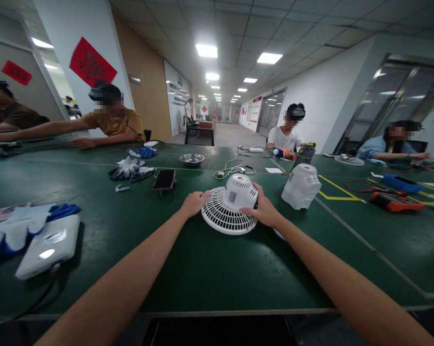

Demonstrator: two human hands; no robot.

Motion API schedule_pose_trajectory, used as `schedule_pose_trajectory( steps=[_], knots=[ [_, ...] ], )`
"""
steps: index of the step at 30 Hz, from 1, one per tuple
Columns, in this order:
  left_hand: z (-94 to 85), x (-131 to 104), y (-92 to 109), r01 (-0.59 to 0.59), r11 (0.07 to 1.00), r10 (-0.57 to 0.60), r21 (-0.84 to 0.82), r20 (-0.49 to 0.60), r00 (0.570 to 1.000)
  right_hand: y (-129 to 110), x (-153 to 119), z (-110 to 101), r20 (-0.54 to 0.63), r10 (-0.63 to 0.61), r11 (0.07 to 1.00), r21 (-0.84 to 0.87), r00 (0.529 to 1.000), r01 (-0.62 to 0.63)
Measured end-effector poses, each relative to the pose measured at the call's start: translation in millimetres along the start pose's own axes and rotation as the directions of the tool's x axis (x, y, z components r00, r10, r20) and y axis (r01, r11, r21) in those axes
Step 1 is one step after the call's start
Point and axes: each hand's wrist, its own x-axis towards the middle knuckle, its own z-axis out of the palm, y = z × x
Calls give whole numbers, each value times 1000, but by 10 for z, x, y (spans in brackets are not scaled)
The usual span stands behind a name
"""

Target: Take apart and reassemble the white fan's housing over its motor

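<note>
The forearms point(130, 274) were outstretched; the fan guard point(227, 220) was apparently being steadied, its rim point(231, 232) gripped by the left hand point(193, 204), housing point(239, 196) clamped by the right hand point(267, 210); even support seemed needed.

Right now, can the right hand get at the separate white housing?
Likely yes: nothing visible stands between the right hand and the housing, though it would first have to let go of the fan cover.

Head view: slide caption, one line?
White fan grille on a green table, left hand at its rim, right hand on the domed housing.
</note>
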Motion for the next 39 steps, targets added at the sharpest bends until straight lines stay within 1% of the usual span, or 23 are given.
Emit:
schedule_pose_trajectory(
  steps=[2,4,6,8,10,11,12,13,15,17,19,21,23,25,28,30,36,39],
  knots=[
    [-5,-21,9,3,1000,-4,-24,-7,1000,-18,-2,-9,-17,2,1000,-13,1000,-3],
    [-16,-46,29,-3,996,2,-84,-14,1000,-39,-6,-20,-46,-1,1000,-26,999,0],
    [-34,-68,61,-16,974,6,-227,-46,999,-61,-8,-22,-93,-7,1000,0,996,7],
    [-57,-73,101,-54,905,0,-421,-125,992,-85,-6,-1,-150,1,992,122,989,17],
    [-77,-58,136,-122,819,-20,-560,-241,970,-114,-4,54,-194,63,947,321,979,2],
    [-81,-44,148,-162,789,-23,-592,-292,956,-132,-6,94,-190,114,905,425,975,-23],
    [-79,-30,156,-194,770,-21,-608,-328,944,-152,-11,139,-159,169,854,516,973,-64],
    [-69,-17,159,-213,753,-20,-622,-346,938,-174,-19,187,-103,215,802,586,971,-116],
    [-28,-1,164,-211,703,-21,-679,-317,948,-217,-42,278,55,258,709,668,965,-228],
    [33,-8,174,-165,610,-20,-775,-223,975,-251,-64,342,197,253,639,701,947,-316],
    [94,-34,195,-101,524,12,-846,-112,994,-264,-73,366,269,249,591,719,930,-366],
    [137,-67,218,-47,493,37,-869,-33,999,-259,-67,354,289,266,560,730,920,-391],
    [155,-95,235,-17,517,41,-856,5,999,-247,-55,321,301,277,547,732,913,-407],
    [157,-115,241,-6,561,37,-828,17,999,-241,-47,287,319,266,553,722,910,-415],
    [151,-131,247,-7,600,20,-800,6,1000,-247,-44,262,337,233,593,695,912,-408],
    [150,-135,256,-2,606,4,-795,1,1000,-247,-42,261,338,232,597,691,912,-408],
    [148,-123,268,60,603,-44,-795,42,998,-201,-21,277,358,276,519,726,892,-452],
    [135,-122,266,79,609,-44,-789,66,997,-188,-12,280,362,287,491,740,887,-460]
  ],
)
